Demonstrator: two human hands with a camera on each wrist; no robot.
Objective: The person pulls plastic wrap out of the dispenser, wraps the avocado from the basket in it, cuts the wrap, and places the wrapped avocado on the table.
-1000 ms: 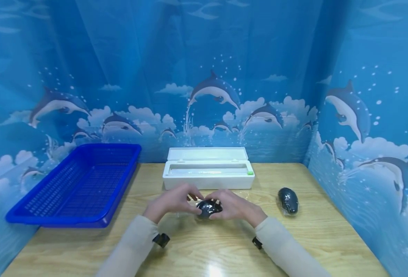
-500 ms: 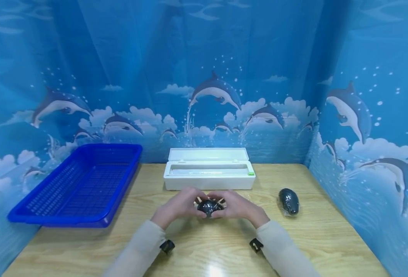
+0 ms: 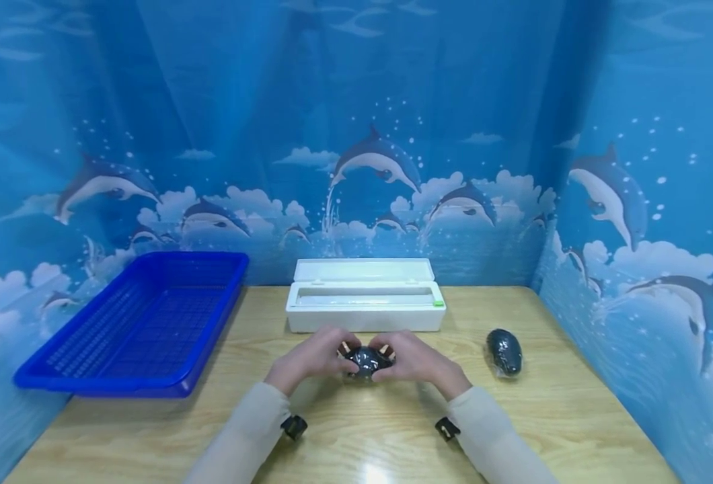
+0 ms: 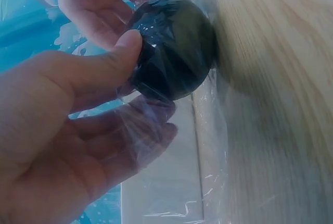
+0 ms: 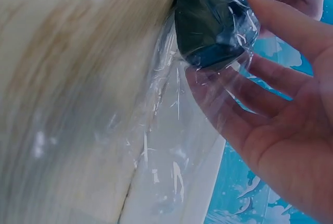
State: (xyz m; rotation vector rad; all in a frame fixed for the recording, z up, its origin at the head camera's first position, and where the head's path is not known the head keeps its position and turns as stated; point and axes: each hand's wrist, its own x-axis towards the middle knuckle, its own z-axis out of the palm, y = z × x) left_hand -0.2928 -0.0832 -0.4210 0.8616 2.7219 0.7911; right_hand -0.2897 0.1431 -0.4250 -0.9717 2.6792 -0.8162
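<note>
A dark, smooth, rounded object (image 3: 366, 363) with clear cling film around it stands low over the table between my hands. My left hand (image 3: 313, 359) holds its left side, the thumb pressed on the film-covered surface and the fingers curved behind. From the right, my right hand (image 3: 416, 363) grips it the same way, its thumb near the left one. In the left wrist view the dark object (image 4: 174, 44) shows its round end, and loose film (image 4: 140, 135) drapes over the left fingers. Wrinkled film also covers the dark object (image 5: 216, 23) in the right wrist view.
Behind the hands stands a white cling film dispenser (image 3: 365, 318), lid raised, with a green slider (image 3: 438, 303) at its right end. A blue plastic basket (image 3: 181, 363) is on the left. Another film-wrapped dark object (image 3: 505, 351) lies at right on the wooden table (image 3: 550, 430).
My left hand has shifted slightly right. The thumbs came together on the dark object, then drew a little apart, both hands staying around it. The dispenser, basket and second wrapped object stay put.
</note>
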